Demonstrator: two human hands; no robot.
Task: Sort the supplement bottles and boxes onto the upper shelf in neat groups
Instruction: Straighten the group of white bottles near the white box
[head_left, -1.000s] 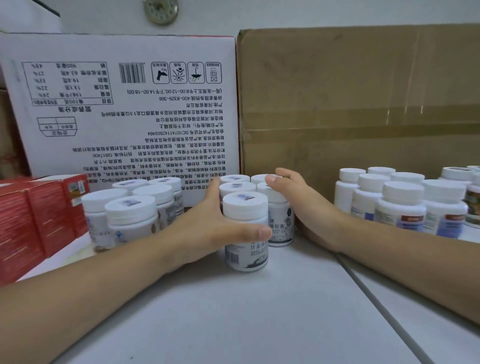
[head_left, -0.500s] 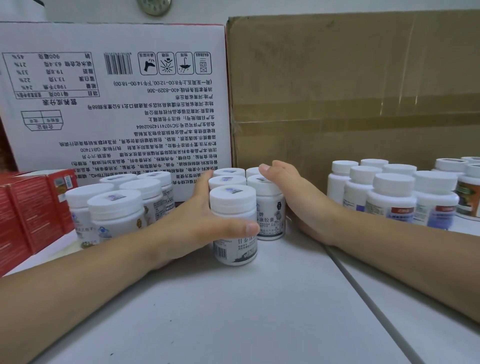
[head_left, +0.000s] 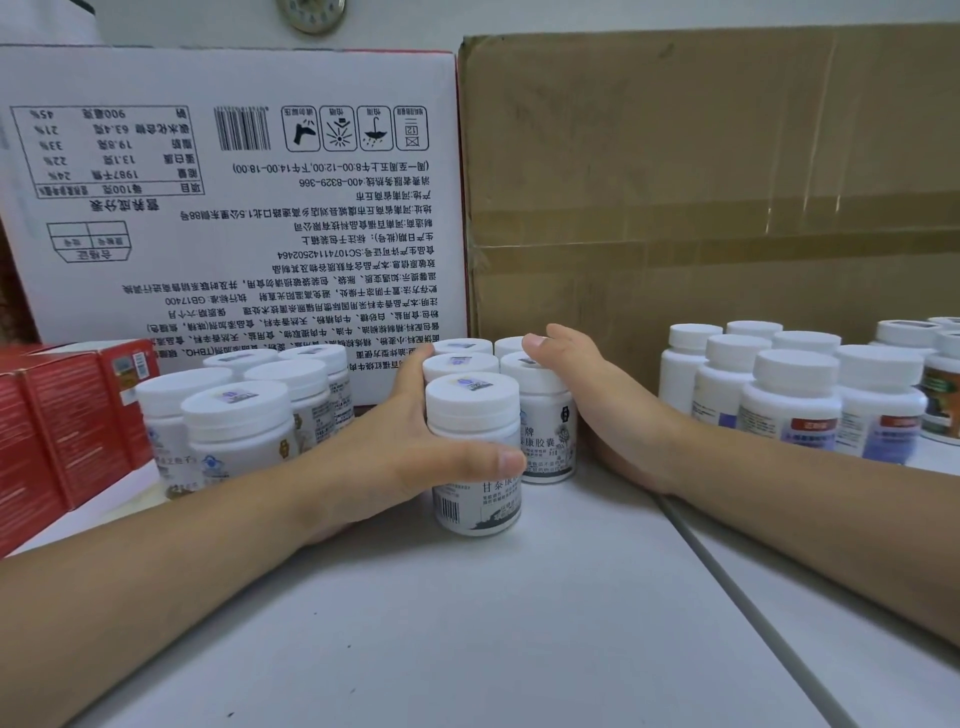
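Your left grip (head_left: 395, 452) wraps the front white plastic bottle (head_left: 475, 415) at frame centre, right grip (head_left: 592, 410) open-palmed beside it; likely light, rigid, slick, so squeeze the labelled body.

White printed carton (head_left: 234, 208) touching brown carton (head_left: 701, 182), clock (head_left: 310, 13) above
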